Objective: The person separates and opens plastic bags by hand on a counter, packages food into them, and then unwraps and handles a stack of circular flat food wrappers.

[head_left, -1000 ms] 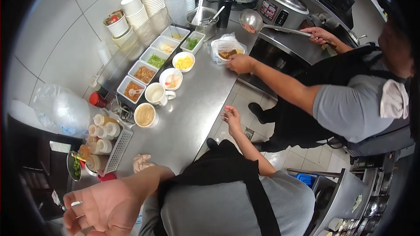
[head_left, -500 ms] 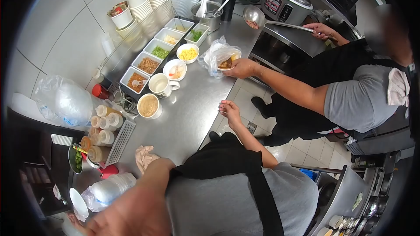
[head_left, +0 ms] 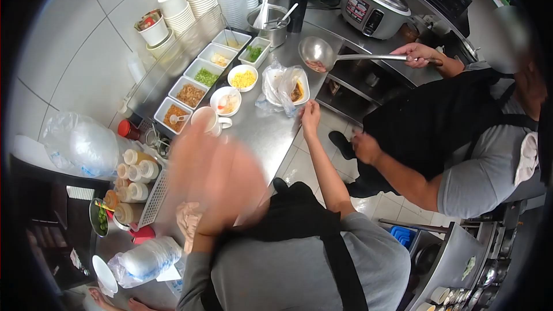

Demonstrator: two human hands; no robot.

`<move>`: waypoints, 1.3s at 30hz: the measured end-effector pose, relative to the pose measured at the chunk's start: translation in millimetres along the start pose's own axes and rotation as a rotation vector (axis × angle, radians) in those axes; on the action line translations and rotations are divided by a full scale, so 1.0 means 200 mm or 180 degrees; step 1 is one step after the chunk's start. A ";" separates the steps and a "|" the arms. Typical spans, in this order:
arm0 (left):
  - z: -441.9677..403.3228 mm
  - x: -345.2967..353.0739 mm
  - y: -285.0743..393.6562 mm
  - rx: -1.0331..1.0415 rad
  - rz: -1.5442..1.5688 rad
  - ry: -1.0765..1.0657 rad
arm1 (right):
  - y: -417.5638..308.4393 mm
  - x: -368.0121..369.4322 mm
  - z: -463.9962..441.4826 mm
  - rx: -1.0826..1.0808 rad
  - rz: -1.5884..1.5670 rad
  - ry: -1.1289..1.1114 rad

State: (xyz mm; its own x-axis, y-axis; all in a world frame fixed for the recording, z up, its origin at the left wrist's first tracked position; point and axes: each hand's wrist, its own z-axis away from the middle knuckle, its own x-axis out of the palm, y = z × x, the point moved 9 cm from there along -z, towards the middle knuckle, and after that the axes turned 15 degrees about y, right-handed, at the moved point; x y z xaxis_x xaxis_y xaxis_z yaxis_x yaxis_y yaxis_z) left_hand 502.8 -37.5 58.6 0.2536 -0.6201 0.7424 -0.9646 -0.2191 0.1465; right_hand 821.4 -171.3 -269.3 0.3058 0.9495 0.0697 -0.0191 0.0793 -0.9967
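My left hand (head_left: 222, 173) is smeared by motion above the near part of the counter, in front of the cream mug (head_left: 205, 118); its fingers cannot be made out. At the counter edge, my right hand (head_left: 310, 116) has its fingers drawn together just beside a white bowl (head_left: 304, 93) with brown sauce in it. Whether they touch the bowl or pinch something small is unclear. A clear plastic bag (head_left: 282, 87) lies crumpled over the bowl's left side. A co-worker's hand (head_left: 416, 55) holds a ladle (head_left: 318, 53) with pieces of meat in it, above the bowl.
White tubs of toppings (head_left: 204, 76) line the back of the counter, with small bowls of yellow bits (head_left: 242, 78) and pale food (head_left: 225, 101) before them. Sauce bottles (head_left: 138, 173) stand in a basket. A cloth (head_left: 188, 224) lies near my left arm. The co-worker stands close on the right.
My left hand has swung up and forward over the counter. My right hand has moved to the bowl. The co-worker's other hand has let go of the bowl, and the ladle has moved left.
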 end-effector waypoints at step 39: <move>1.07 -1.15 -1.10 -0.5013 -0.2154 0.1348 | -0.39 0.29 0.35 -0.1495 0.0926 -0.1737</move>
State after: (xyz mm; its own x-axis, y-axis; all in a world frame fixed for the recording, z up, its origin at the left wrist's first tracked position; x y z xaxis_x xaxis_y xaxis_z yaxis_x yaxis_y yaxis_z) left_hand 672.1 -7.7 -284.6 0.8131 -0.4607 0.3557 0.0806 0.6944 0.7151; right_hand 773.4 -101.1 -184.0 -0.1642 0.9371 -0.3081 0.4158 -0.2175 -0.8831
